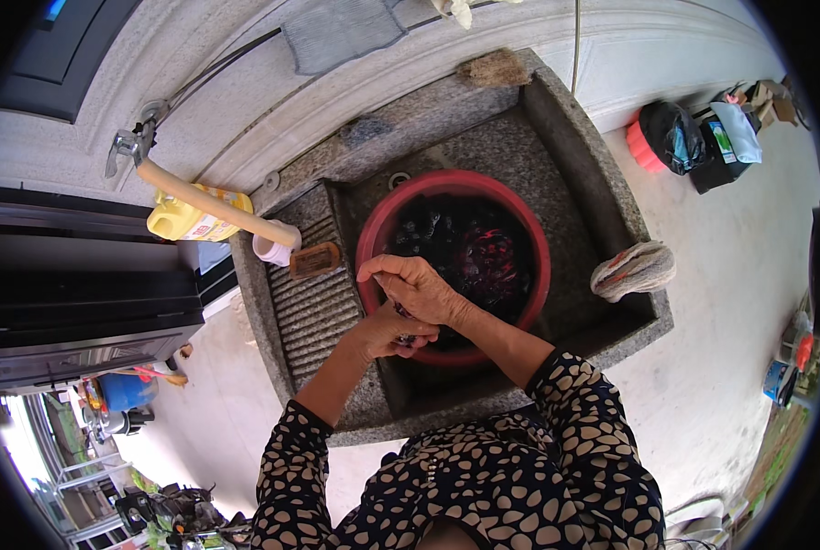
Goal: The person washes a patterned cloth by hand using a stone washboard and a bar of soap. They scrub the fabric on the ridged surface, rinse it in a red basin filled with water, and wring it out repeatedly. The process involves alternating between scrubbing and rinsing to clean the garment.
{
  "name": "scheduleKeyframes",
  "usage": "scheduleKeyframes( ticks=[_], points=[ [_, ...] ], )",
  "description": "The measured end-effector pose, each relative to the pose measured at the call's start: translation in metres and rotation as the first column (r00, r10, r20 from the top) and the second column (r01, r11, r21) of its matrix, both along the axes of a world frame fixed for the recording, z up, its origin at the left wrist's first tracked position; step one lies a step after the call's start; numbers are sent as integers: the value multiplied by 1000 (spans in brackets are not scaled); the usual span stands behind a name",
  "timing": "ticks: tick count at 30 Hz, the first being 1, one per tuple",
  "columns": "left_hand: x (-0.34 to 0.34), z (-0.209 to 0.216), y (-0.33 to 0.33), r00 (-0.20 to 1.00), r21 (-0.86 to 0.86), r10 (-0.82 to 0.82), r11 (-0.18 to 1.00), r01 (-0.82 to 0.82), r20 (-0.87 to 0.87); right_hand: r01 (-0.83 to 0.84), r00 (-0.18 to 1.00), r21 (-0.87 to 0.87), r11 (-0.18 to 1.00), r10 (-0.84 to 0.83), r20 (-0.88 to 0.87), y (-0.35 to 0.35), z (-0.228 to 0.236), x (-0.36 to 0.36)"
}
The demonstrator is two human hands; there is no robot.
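Observation:
A red plastic basin [540, 266] stands in a grey stone sink [603, 156]. Dark water [428, 234] fills it, with a dark and red, cloth-like mass [491, 261] under the surface. My two hands meet over the basin's near left rim. On top, my right hand [419, 289] is closed, its fingers bent to the left. Just below it, my left hand [387, 332] is closed too. Between them shows a bit of something dark and purplish; most of it is hidden by the fingers.
Left of the basin lies a ribbed washboard [304, 312] with a brown brush [315, 260] and a pale cup [272, 246]. A yellow jug [190, 215] stands behind a tap's beige hose [217, 203]. A rolled cloth [635, 271] rests on the right rim.

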State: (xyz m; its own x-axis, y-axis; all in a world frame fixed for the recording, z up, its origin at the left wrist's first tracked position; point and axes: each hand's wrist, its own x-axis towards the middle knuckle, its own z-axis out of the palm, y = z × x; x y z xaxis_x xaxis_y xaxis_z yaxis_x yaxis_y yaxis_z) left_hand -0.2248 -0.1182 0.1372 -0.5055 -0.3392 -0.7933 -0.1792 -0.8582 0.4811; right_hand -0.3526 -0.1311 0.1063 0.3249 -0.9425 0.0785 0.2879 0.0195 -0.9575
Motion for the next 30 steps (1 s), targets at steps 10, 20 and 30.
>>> scheduleKeyframes(
  ticks=[10, 20, 30],
  points=[
    [-1, -50, 18, 985, -265, -38, 961, 83, 171, 104, 873, -226, 969, -198, -446, 5, -24, 4],
    [9, -162, 38, 926, -673, -85, 663, 328, 367, 516, 751, 114, 849, -384, -537, 33, -78, 20],
    [66, -74, 55, 758, 236, 288, 955, -181, -585, 180, 984, 117, 977, -177, -35, 58, -3, 39]
  ],
)
